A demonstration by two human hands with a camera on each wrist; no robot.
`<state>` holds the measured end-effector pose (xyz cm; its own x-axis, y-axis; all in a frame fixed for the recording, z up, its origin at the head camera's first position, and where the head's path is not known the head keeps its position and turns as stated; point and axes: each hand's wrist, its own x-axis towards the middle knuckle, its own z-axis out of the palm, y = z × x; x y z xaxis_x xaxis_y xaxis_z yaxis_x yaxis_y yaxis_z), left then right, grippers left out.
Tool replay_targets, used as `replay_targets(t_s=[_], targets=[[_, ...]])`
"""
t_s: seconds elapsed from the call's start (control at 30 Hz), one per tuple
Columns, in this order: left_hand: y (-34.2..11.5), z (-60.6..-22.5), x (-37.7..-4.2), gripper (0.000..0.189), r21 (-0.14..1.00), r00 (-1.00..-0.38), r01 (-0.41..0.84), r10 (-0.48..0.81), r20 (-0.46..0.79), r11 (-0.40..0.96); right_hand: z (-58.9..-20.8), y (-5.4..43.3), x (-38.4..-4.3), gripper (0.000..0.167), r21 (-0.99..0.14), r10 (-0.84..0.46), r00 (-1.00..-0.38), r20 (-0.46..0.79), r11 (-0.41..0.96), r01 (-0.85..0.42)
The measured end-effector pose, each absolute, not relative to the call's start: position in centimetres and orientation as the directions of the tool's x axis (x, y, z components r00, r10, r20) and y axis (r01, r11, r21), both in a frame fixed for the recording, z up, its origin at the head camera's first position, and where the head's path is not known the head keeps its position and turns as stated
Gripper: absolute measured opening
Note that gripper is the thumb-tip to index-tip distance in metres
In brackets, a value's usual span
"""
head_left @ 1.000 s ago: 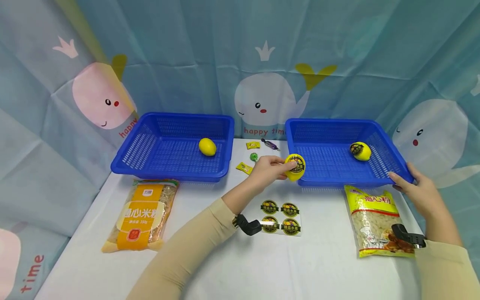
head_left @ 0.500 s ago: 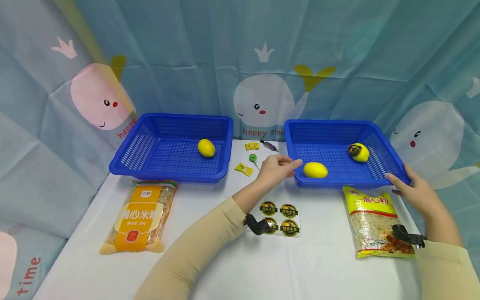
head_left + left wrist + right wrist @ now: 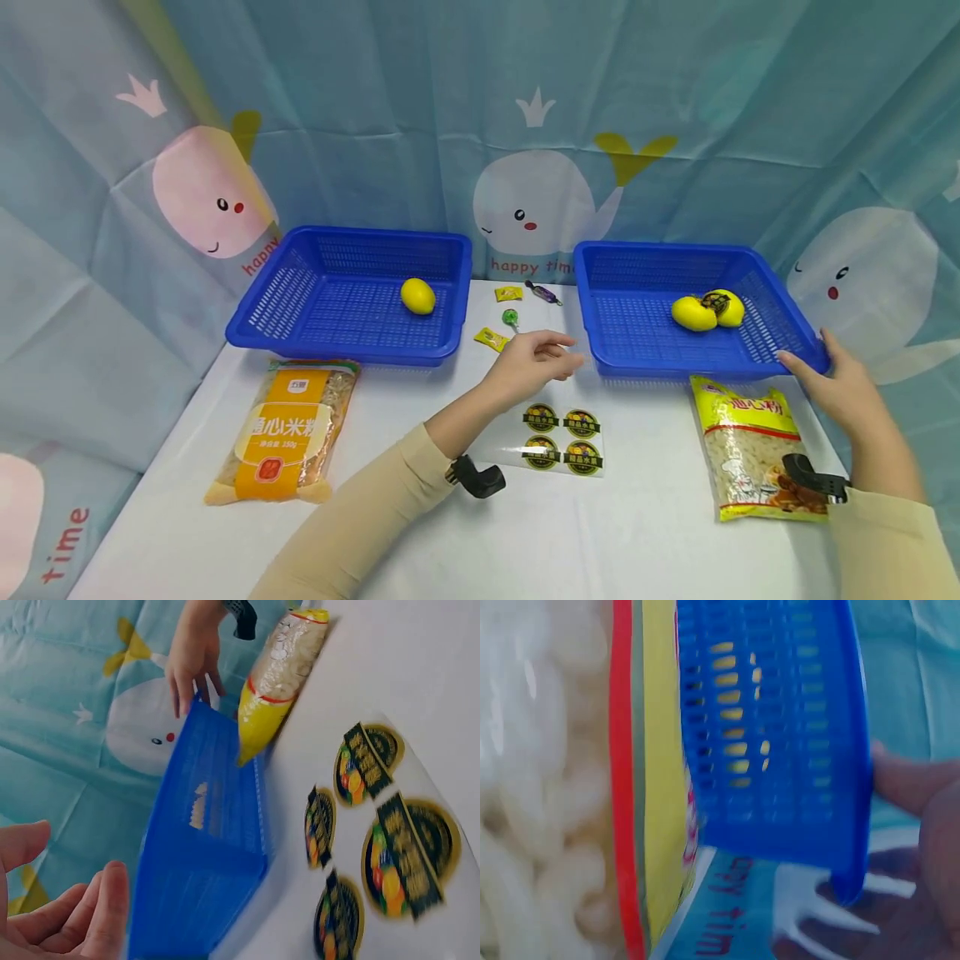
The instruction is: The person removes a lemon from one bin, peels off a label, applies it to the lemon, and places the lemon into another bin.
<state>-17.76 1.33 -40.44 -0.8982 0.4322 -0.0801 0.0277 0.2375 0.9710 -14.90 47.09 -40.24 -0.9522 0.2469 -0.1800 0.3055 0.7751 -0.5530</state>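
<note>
My left hand [image 3: 534, 364] hovers between the two baskets with loosely bent fingers and nothing held. In the left wrist view its thumb and fingers stand apart, beside the right-hand blue basket [image 3: 202, 862]. My right hand [image 3: 847, 383] grips the near right corner of that basket [image 3: 675, 367], thumb over the rim [image 3: 862, 787] and fingers on the outside. Inside, a plain-looking yellow lemon [image 3: 693, 314] lies against a lemon with a round black-and-gold sticker [image 3: 726, 308]. A third lemon [image 3: 417, 296] lies in the left blue basket [image 3: 345, 354].
A sheet of round stickers [image 3: 562, 437] lies mid-table. Wrapped candies [image 3: 508, 293] and a green lollipop [image 3: 511, 317] lie between the baskets. Pasta bags lie in front: an orange-labelled bag [image 3: 285, 433] at left, a yellow-topped bag [image 3: 753, 450] at right.
My left hand has let go of a stickered lemon in the right basket and drawn back leftward. That lemon has rolled right against the other. My right hand keeps its grip.
</note>
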Motion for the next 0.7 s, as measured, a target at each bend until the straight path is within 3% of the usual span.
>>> replay_targets(t_s=[0.2,0.33,0.53,0.7], targets=[[-2.2,-39.6,-17.3,0.043,0.920,-0.913,0.113,0.405,-0.053,0.374,-39.5,43.1,-14.6,0.085,-0.570,0.370,-0.925,0.089,0.781,0.258],[-4.3,-39.0,-17.3,0.040,0.898,-0.923,0.137,0.384,-0.038,0.418,-38.1,38.5,-14.1,0.071,-0.676,0.404,-0.883,0.240,0.722,0.146],[-7.4,-37.5,-18.0,0.038,0.890,-0.932,0.164,0.363,-0.002,0.426,-36.9,30.3,-14.1,0.060,-0.741,0.192,-0.897,0.397,0.645,-0.189],[-9.7,-36.1,-19.7,0.043,0.906,-0.957,0.075,0.285,-0.052,0.416,-37.4,24.1,-14.9,0.059,-0.762,-0.005,-0.902,0.432,0.534,-0.367]])
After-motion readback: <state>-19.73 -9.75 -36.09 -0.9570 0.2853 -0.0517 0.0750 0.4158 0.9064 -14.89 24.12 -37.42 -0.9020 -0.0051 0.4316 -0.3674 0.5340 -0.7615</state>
